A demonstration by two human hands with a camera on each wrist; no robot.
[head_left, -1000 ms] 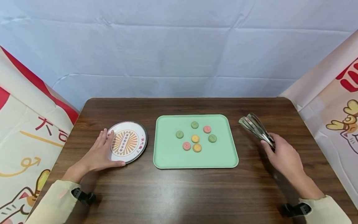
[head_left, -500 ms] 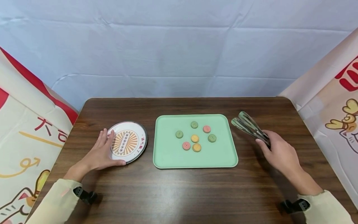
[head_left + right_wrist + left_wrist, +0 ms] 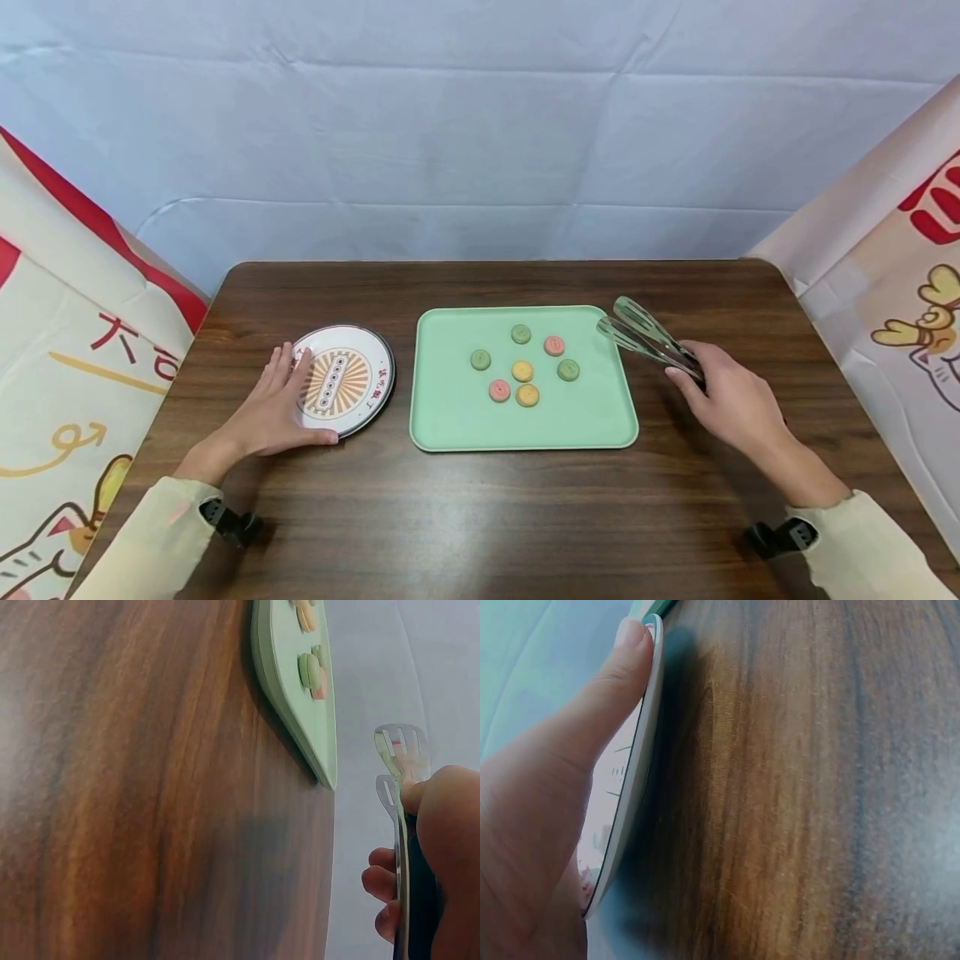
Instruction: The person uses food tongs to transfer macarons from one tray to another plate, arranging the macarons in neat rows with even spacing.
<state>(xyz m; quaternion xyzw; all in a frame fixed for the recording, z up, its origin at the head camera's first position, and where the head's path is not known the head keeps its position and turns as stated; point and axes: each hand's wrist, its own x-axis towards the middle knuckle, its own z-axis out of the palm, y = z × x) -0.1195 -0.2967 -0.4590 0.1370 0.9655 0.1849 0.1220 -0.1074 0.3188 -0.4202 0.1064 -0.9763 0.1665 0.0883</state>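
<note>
On the left lies a round white plate [image 3: 345,375] with an orange sunburst print and a dark rim. My left hand [image 3: 266,412] rests at its left side, fingers spread, thumb along the near rim; the left wrist view shows the thumb [image 3: 604,697] lying against the plate's edge. My right hand [image 3: 735,400] grips slotted metal tongs [image 3: 656,342], their two ends parted and pointing left over the right edge of a mint-green tray [image 3: 450,425]. Several button-shaped macarons in green, pink and yellow lie on the tray, among them a yellow macaron [image 3: 527,395] and a green macaron [image 3: 567,370].
The dark wooden table [image 3: 480,525] ends at a pale cloth backdrop [image 3: 480,150]. Printed cloths with cartoon figures hang at the left and right sides. Bare wood separates plate and tray.
My right hand has carried the tongs leftward, from beside the tray to over its right edge, and their ends have spread apart. The left hand stays at the plate.
</note>
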